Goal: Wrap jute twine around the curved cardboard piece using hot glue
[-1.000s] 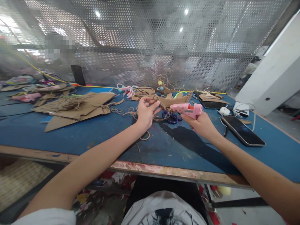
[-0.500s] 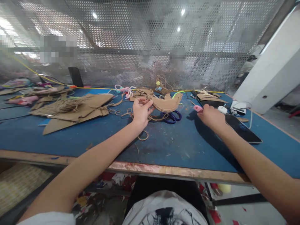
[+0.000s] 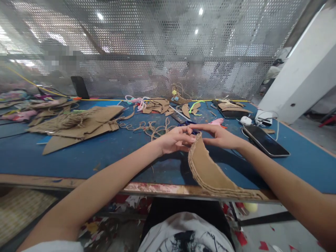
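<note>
A crescent of layered brown cardboard [image 3: 210, 168] hangs tilted over the table's front edge, its corrugated edges showing. My left hand [image 3: 175, 140] pinches its upper tip from the left. From the right, my right hand [image 3: 217, 135] has its fingers closed at the same tip. Just beyond the hands lie scissors with blue handles [image 3: 185, 123], partly hidden by the fingers. A pink tool [image 3: 217, 121] lies behind my right hand, only partly visible. Loose brown twine [image 3: 154, 130] curls on the table left of the scissors.
Cardboard pieces with a twine bundle [image 3: 76, 120] are stacked at left. A phone [image 3: 266, 140], a white charger [image 3: 264, 117] and its cable lie at right. Cardboard scraps [image 3: 157, 105] and pastel pipe cleaners [image 3: 138, 101] lie before the perforated metal screen [image 3: 147, 45].
My right hand has let go of the pink tool and moved left to the cardboard. The crescent has come nearer and turned, its free end now pointing down towards me.
</note>
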### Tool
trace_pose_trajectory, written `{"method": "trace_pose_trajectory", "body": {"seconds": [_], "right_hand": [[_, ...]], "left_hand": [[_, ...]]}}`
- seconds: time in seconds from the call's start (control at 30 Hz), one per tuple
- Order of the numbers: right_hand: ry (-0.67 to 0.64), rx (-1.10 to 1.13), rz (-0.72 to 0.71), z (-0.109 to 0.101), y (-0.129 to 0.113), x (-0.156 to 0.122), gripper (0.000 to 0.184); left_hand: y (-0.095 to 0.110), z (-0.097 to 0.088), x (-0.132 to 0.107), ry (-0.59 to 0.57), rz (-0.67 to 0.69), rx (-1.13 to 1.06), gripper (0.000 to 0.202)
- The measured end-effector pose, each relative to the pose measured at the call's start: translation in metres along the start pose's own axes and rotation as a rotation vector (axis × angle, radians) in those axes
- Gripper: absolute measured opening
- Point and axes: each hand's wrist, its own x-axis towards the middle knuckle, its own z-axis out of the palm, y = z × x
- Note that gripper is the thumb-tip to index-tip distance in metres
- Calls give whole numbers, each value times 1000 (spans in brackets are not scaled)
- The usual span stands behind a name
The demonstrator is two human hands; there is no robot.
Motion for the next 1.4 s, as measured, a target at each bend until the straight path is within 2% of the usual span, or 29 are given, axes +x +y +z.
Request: {"method": "trace_pose_trajectory", "body": {"seconds": [0.13, 0.33, 0.43, 0.53, 0.77, 0.87, 1.07, 1.27, 1.4], "right_hand": [[37, 115, 43, 3, -2, 0, 25], [115, 286, 206, -1, -11, 2, 34], [206, 222, 245, 1, -14, 3, 31], [290, 63, 223, 3, -17, 3, 25], [329, -234, 153, 12, -29, 0, 15], [370, -239, 157, 16, -32, 0, 15], [400, -220, 105, 21, -29, 1, 14], [395, -231, 77, 21, -25, 1, 14], [393, -275, 36, 22, -24, 1, 13]], "left_hand": [[1, -3, 2, 28, 18, 0, 40], [3, -7, 5, 63, 32, 18, 38], [0, -9, 8, 90, 36, 38, 37], [-4, -12, 11, 146, 66, 69, 33], [-5, -9, 11, 208, 129, 73, 33], [-5, -6, 10, 217, 152, 59, 34], [-6, -5, 10, 156, 234, 87, 37], [-8, -6, 11, 163, 271, 99, 37], [-8, -4, 11, 197, 262, 75, 30]]}}
